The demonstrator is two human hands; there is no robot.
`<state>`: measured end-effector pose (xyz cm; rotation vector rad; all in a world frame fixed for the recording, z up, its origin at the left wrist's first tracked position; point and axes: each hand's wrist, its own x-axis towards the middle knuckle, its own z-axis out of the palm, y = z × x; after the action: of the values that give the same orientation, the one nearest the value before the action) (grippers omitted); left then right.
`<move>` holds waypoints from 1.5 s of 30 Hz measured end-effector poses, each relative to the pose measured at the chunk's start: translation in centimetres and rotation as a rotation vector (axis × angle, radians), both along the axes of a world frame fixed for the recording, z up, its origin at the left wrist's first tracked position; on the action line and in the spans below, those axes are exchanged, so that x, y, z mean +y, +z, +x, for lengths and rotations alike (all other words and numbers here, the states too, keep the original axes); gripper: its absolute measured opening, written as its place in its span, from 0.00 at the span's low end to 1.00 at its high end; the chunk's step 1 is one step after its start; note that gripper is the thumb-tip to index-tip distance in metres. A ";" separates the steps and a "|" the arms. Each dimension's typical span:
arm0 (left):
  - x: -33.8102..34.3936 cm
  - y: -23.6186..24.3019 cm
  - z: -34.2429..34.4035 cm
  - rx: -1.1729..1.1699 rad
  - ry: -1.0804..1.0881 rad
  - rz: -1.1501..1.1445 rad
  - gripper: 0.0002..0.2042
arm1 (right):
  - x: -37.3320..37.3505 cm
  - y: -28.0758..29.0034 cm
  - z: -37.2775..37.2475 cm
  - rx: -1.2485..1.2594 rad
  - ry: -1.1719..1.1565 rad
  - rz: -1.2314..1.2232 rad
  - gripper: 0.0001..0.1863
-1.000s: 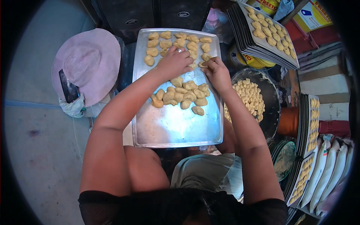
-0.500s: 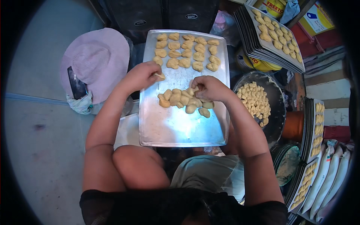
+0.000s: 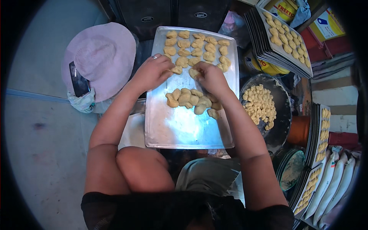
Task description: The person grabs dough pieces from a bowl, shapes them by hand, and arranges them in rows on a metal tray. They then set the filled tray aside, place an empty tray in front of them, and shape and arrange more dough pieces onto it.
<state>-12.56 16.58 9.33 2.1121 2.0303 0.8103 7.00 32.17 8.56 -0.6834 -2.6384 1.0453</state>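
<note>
A metal tray (image 3: 188,134) lies in front of me. Shaped dough pieces (image 3: 209,56) stand in rows over its far half, and a loose heap of dough lumps (image 3: 184,97) sits across its middle. My left hand (image 3: 155,73) is at the tray's left side below the rows, fingers closed on a dough piece (image 3: 176,70). My right hand (image 3: 209,79) is to its right above the heap, pinching another dough piece (image 3: 194,73), partly hidden by its fingers.
A black basin of dough lumps (image 3: 260,105) is at the right, with stacked trays (image 3: 287,46) of pieces behind it and more racked trays (image 3: 322,134) farther right. A pink hat (image 3: 96,57) with a phone (image 3: 78,78) lies left; black cabinets (image 3: 145,13) stand behind.
Since half a second ago my right hand has moved up from the heap toward the rows with a piece. My left hand has moved right and slightly up with its piece.
</note>
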 end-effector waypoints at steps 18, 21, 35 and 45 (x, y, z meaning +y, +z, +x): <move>4.8 -2.5 4.8 0.226 -0.068 0.070 0.12 | 1.8 -1.0 3.6 0.172 -0.152 0.117 0.13; 5.0 -1.7 5.4 0.283 -0.025 -0.021 0.11 | 1.9 -0.3 5.7 0.026 -0.057 0.120 0.14; 6.3 -1.5 6.0 0.160 -0.142 0.063 0.13 | 4.5 -0.5 8.5 0.137 -0.293 0.153 0.10; -1.0 0.3 -0.6 -0.144 0.133 -0.205 0.15 | -0.4 0.6 2.9 0.125 -0.002 0.399 0.10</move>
<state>-13.12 15.57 9.64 1.7755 2.0949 0.7141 9.87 31.80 9.15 -0.5122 -2.6182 0.5126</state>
